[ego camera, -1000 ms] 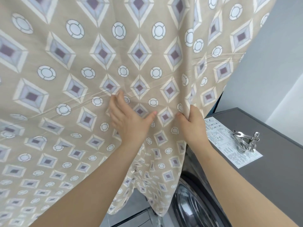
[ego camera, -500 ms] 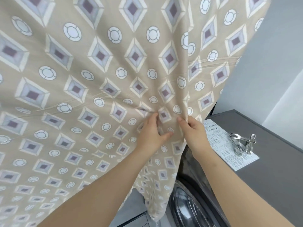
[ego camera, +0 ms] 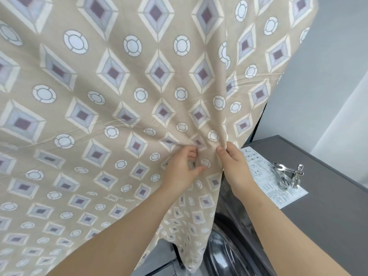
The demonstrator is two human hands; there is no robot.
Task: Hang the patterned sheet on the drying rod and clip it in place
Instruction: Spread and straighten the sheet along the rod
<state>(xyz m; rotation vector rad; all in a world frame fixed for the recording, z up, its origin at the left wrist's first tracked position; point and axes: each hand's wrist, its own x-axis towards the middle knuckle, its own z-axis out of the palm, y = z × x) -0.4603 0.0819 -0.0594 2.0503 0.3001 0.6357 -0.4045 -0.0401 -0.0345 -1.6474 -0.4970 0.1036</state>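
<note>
Forearms (ego camera: 119,232) bare; left grip (ego camera: 181,170), right grip (ego camera: 234,168) bare too.

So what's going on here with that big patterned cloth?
A person is hanging up laundry. The patterned sheet drapes down from above and fills most of the view; whatever it hangs from is out of sight. The left hand and right hand both pinch the fabric close together, near the edge beside the washing machine, bunching it into folds. The metal clips lie untouched on top of the machine, so the clipping is not yet done.
</note>
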